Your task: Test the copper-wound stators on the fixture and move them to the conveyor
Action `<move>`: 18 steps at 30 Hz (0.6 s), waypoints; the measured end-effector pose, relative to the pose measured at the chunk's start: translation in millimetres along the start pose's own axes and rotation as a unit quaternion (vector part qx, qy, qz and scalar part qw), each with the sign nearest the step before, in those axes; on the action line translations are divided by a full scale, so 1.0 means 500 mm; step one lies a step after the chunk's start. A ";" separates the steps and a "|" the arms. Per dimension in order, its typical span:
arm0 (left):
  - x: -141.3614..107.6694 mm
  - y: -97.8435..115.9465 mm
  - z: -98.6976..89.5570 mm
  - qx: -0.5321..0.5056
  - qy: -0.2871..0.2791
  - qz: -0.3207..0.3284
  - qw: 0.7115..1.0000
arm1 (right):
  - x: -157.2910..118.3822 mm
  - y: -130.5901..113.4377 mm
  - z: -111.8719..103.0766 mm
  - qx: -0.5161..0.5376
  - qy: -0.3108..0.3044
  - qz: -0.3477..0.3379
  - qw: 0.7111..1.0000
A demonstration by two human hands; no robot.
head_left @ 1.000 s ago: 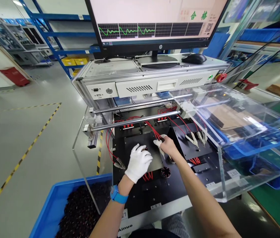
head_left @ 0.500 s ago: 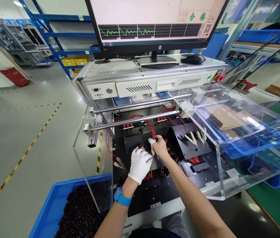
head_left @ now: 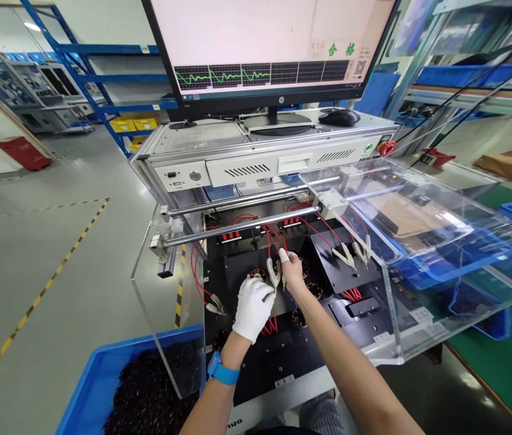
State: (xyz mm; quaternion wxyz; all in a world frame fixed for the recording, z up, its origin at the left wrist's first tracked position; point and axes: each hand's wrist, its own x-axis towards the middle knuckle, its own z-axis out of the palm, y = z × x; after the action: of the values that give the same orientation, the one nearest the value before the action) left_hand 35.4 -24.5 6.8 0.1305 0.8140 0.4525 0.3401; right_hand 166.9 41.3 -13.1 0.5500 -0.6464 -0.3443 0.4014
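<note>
"White-gloved left hand, mine: fingertips at the lower end of a cream, long-jawed clip. Pinching it? Can't tell."

"Right one?"

"My bare right hand, white-tipped fingers, clamped on a second cream clip just beside the first. Both on thin red leads."

"Changes?"

"Versus a second ago, my right hand's come in close to the left. First clip now stands apart from its fingers, so it's within reach of my glove."

"Around?"

"Copper-and-black wound ring just beyond my glove, on the black desk. Blue plastic bin of dark parts, left. Clear plastic cover, right."

"In the way?"

"Shiny metal rails cross beyond the hands; glove hides part of the ring, right forearm some of the desk."
</note>
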 end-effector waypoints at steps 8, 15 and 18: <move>-0.153 -0.100 -0.011 -0.096 0.284 -0.330 0.895 | -0.046 0.004 -0.050 -0.169 0.054 -0.170 0.969; -0.135 -0.132 -0.022 -0.238 0.220 -0.474 0.819 | -0.102 -0.037 -0.005 -0.357 -0.304 -0.466 0.751; -0.117 -0.093 -0.036 -0.318 0.231 -0.392 0.832 | -0.091 -0.039 0.018 -0.395 -0.341 -0.491 0.698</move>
State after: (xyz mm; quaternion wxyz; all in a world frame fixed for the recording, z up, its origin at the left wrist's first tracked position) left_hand -27.8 -48.7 -29.4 0.3958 0.3797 0.6176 0.5637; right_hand 138.9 7.9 11.8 0.2077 -0.3625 -0.9036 0.0944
